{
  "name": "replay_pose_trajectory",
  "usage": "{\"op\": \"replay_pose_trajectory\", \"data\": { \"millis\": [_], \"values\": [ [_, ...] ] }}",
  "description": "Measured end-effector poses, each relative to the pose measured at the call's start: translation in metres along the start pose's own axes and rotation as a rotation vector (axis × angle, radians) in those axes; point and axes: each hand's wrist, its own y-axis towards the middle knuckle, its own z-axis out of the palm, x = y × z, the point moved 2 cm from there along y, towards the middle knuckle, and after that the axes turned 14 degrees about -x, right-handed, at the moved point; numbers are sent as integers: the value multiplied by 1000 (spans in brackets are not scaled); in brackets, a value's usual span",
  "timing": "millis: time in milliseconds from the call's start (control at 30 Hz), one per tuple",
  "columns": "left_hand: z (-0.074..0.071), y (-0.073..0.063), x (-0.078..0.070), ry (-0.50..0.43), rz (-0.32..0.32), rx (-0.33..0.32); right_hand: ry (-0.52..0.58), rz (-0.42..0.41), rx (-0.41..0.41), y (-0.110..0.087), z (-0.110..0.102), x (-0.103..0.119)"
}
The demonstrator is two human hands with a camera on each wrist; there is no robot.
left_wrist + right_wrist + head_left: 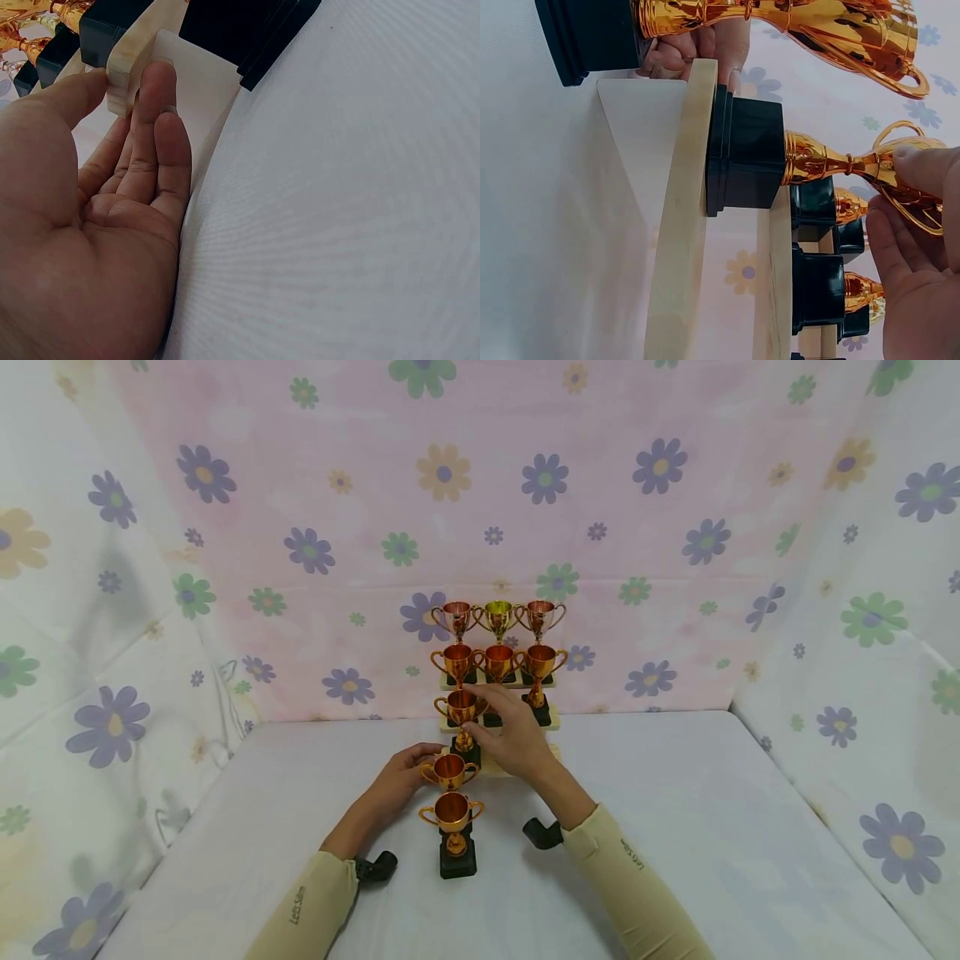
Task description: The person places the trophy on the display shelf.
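Pinching with my right hand, I hold a gold cup by its bowl, maybe so it won't tip (it's skinny). Below my grip, its foot touches the wooden rack; my left hand pinches the rack's left end, maybe against wobbling.

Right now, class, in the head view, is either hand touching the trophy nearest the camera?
No. The nearest trophy stands apart from both hands: the right hand holds another trophy, the left hand the wooden shelf.
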Motion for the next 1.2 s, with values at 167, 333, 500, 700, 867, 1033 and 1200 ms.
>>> {"op": "replay_pose_trajectory", "data": {
  "millis": [167, 333, 500, 700, 867, 1033, 1200],
  "values": [
    [0, 0, 0, -3, -1, -1, -6, 16, 5, 0, 1, -1],
    [0, -2, -1, -5, -2, 1, 4, 26, 19, 0, 0, -2],
    [0, -2, -1, -7, -1, 4, 9, 9, 19, 0, -1, -3],
    [-1, -1, 1, -6, -1, 3, 8, -7, 9, 1, -5, -1],
    [-1, -1, 1, -10, 7, 4, -2, -34, 5, 1, -10, 2],
    [0, 1, 2, -28, 3, 6, -7, -69, -4, 3, -17, 6],
    [0, 2, 3, -41, 6, 9, 1, -102, -30, 5, -24, 10]
  ]
}}
